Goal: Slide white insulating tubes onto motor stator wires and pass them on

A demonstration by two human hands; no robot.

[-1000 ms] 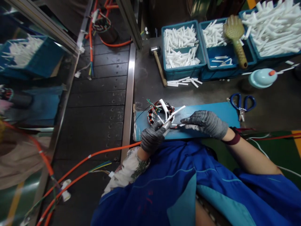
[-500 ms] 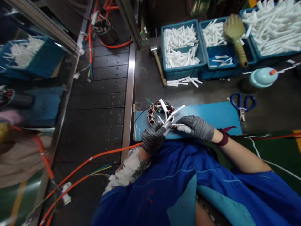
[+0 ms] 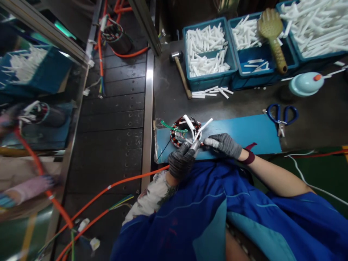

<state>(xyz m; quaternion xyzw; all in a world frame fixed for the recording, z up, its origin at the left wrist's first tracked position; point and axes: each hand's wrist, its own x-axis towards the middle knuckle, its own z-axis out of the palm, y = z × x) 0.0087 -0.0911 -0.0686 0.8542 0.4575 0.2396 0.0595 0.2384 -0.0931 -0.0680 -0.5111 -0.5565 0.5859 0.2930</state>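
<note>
A ring-shaped motor stator point(image 3: 174, 137) with copper windings lies on a blue mat point(image 3: 252, 134). Several white sleeves point(image 3: 205, 126) stick up from its wires, and a green sleeve point(image 3: 170, 126) reaches out to the left. My left hand point(image 3: 181, 159), in a grey glove, is closed on a white sleeve at the stator's near edge. Just right of it, my gloved right hand point(image 3: 224, 145) pinches a thin wire; its tip is mostly hidden by the fingers.
Blue bins point(image 3: 212, 83) of white sleeves stand at the back, beside a hammer point(image 3: 182, 76). A yellowish scoop point(image 3: 273, 34) lies across one bin. Scissors point(image 3: 282, 119) and a light-blue lidded container point(image 3: 306, 84) are right. Orange cables point(image 3: 125, 180) and a co-worker's gloved hand point(image 3: 35, 186) are left.
My right hand has shifted slightly left, closer to my left hand. The green sleeve now shows stretched out over the stator's left side. At left, the co-worker's hands and orange cable have moved.
</note>
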